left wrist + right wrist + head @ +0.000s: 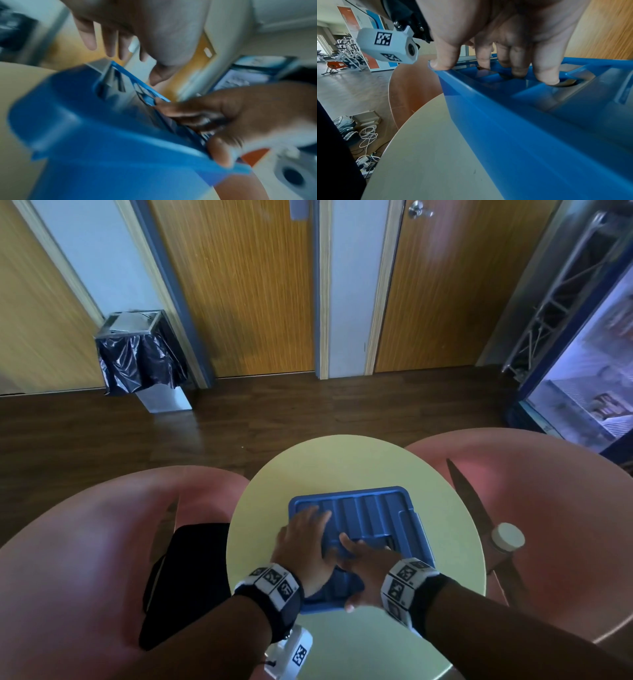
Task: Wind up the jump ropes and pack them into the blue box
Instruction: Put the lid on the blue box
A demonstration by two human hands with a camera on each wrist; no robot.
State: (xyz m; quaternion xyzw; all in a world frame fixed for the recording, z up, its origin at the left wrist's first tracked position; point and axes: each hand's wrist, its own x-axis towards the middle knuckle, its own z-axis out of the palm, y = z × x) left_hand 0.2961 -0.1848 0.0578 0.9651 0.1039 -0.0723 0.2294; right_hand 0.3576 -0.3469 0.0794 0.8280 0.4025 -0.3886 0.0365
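The blue box [373, 508] stands on the round pale-yellow table [342, 460] with its ribbed lid on top. My left hand [308, 539] lies flat on the left part of the lid, fingers spread and straight. My right hand [366, 566] grips the lid's near edge. In the right wrist view its fingers [518, 67] curl down into the recesses of the lid [539, 128] and its thumb sits on the rim corner. The blurred left wrist view shows the right hand [231, 111] at the rim of the box [85, 135]. No jump rope is visible.
Two pink chairs [85, 542] [534, 491] flank the table. A black bag [185, 577] lies on the left chair, and a white-capped bottle [507, 537] stands by the right one. A lined bin [137, 350] stands by the wooden doors beyond the dark floor.
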